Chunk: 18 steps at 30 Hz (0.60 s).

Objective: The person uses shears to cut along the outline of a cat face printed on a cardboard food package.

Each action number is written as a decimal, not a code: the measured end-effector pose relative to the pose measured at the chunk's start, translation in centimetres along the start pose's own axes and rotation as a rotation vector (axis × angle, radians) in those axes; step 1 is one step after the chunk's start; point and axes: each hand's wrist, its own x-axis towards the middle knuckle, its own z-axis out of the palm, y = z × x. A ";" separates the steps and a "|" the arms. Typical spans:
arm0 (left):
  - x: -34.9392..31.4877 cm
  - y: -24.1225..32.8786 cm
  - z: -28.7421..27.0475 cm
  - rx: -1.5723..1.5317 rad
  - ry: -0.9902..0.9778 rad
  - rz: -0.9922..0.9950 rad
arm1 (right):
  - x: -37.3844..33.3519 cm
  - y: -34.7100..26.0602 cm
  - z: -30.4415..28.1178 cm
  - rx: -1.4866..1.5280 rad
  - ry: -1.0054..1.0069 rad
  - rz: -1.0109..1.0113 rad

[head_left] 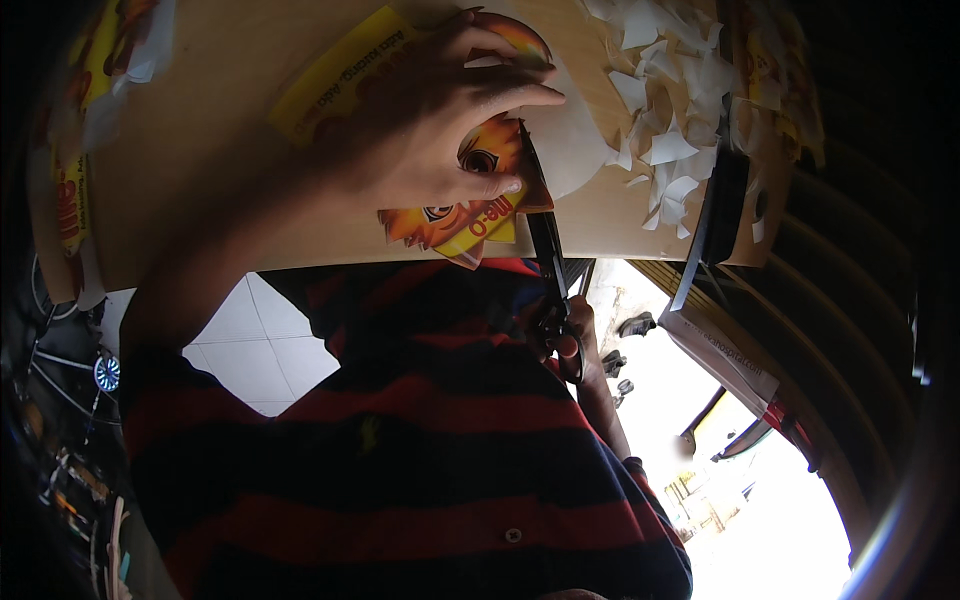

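My left hand [430, 135] reaches in from the left over the table. Its thumb and fingers hold a printed paper cutout [460, 225] with orange, furry, cat-like artwork, a large dark eye and a yellow band. A plain white piece of the sheet [575, 130] spreads to the right of my fingers. In my right hand [570, 335], at the table's near edge, are black-handled scissors [545, 240]. Their blades point up and away, against the cutout's right edge between my left thumb and fingers. Part of the cutout is hidden under my left hand.
A yellow printed strip [335, 85] lies beyond my left forearm. White paper scraps [665, 130] are heaped on the right of the wooden table [220, 60], beside a long black object [722, 205]. More printed pieces [75, 190] lie at the far left. A bicycle-like wheel [60, 300] stands below.
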 end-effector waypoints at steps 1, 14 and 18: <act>-0.2 0.0 0.1 0.014 -0.015 -0.010 | -0.2 0.8 0.2 0.009 0.011 0.010; -0.5 3.0 0.8 0.057 0.200 -0.133 | 1.5 1.1 2.4 -0.007 0.090 -0.154; -0.7 3.5 1.4 0.040 0.169 -0.176 | 1.6 1.2 2.3 -0.046 0.101 -0.167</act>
